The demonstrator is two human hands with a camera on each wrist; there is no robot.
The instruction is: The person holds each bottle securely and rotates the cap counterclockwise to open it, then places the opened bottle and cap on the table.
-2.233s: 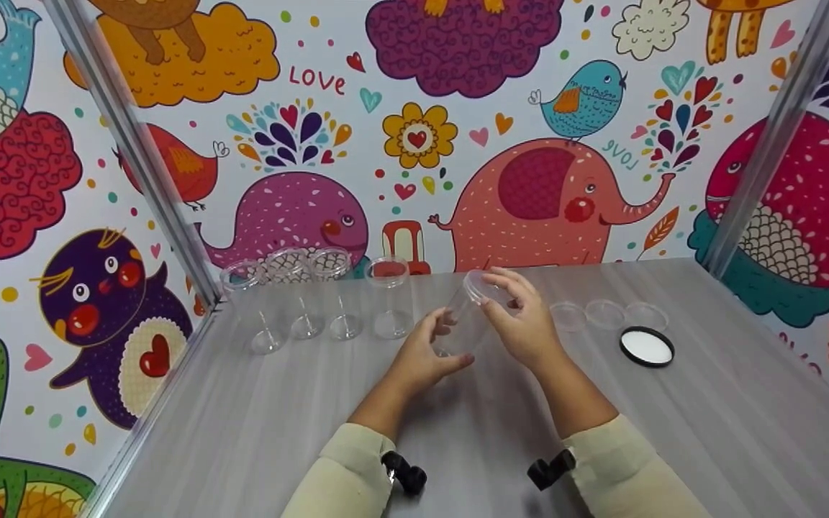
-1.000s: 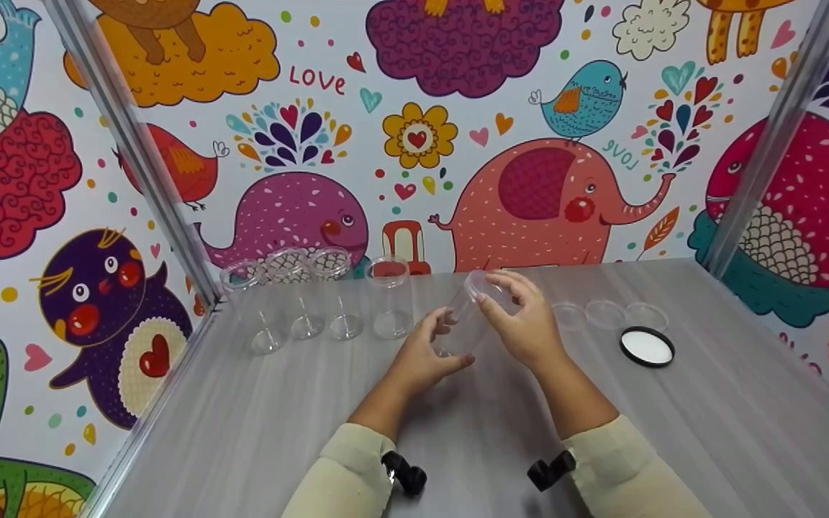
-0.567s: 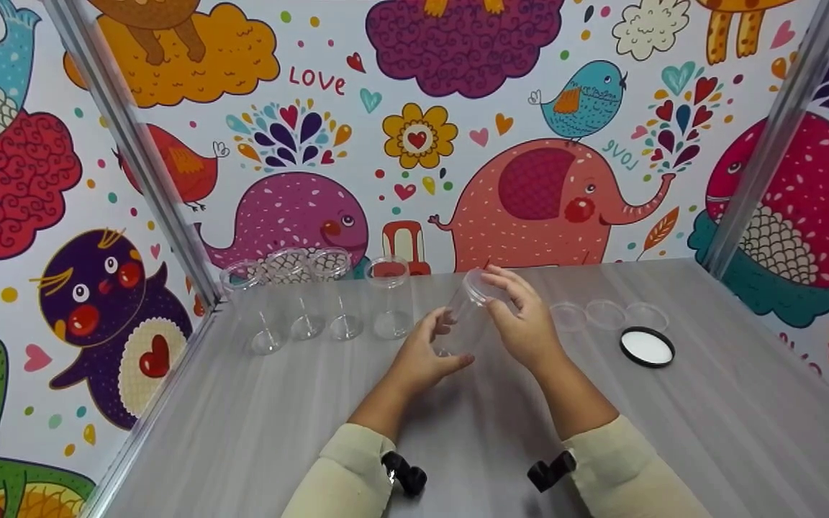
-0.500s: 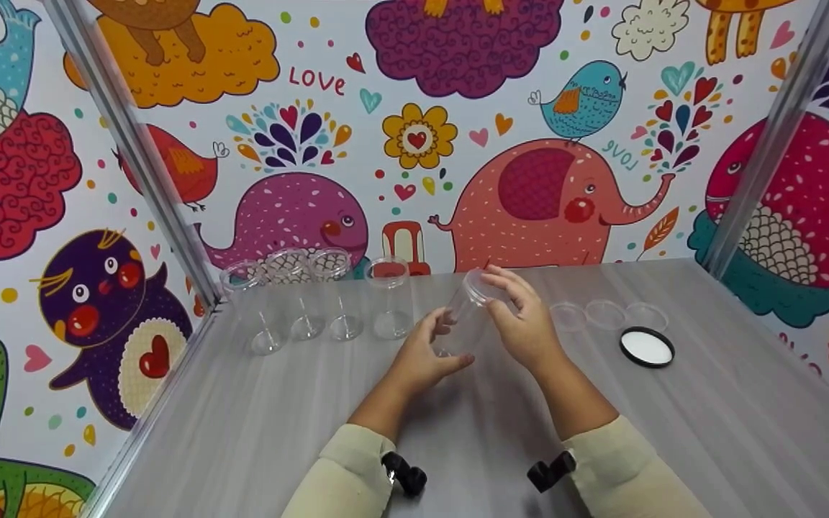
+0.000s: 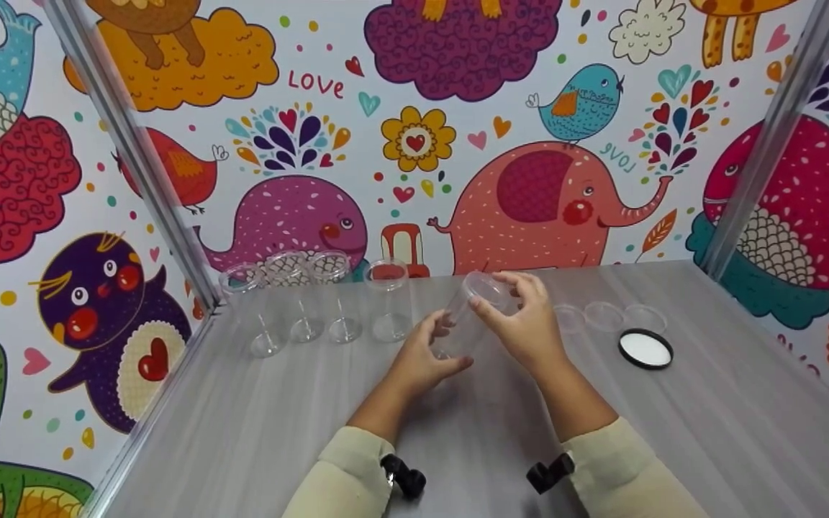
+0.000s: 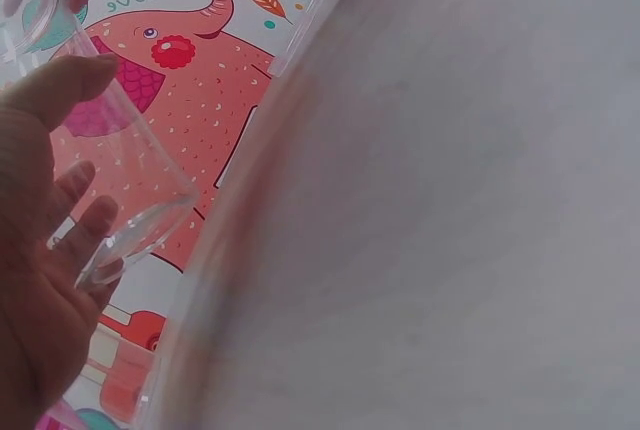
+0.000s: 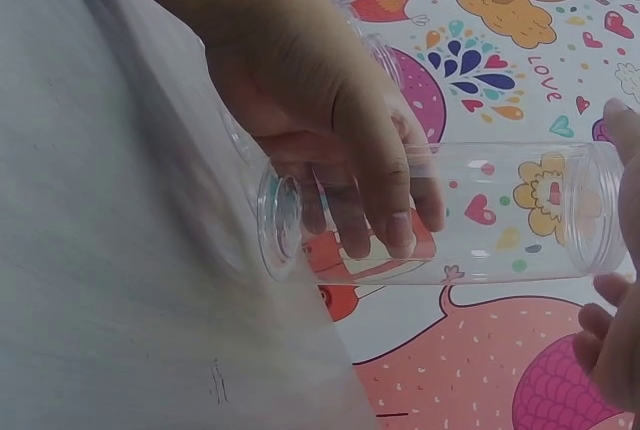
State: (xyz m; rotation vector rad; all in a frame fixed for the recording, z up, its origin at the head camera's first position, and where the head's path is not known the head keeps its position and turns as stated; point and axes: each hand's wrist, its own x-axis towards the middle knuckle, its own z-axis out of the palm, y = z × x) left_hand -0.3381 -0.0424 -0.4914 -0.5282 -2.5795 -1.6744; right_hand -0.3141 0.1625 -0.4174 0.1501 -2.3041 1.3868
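Observation:
A clear plastic jar [image 5: 463,325] is held tilted above the table, its top leaning up and to the right. My left hand [image 5: 418,357] grips the lower body, with thumb and fingers on opposite sides in the left wrist view. Around the ringed top end, my right hand [image 5: 529,327] curls its fingers and thumb. In the right wrist view the jar [image 7: 480,260] looks see-through with nothing inside, and its ringed end sits by the right hand [image 7: 625,350]. Whether a clear lid is on that end, I cannot tell.
Several clear jars [image 5: 389,327] stand upright at the back left of the grey table [image 5: 256,439]. Clear round lids [image 5: 604,316] lie at the back right, behind a white disc with a black rim [image 5: 646,349]. A patterned wall [image 5: 414,208] closes off the back.
The right thumb and fingers shift back and forth around the jar's top, with the thumb now further left than half a second ago. The left hand keeps its hold. The head view shifts slightly.

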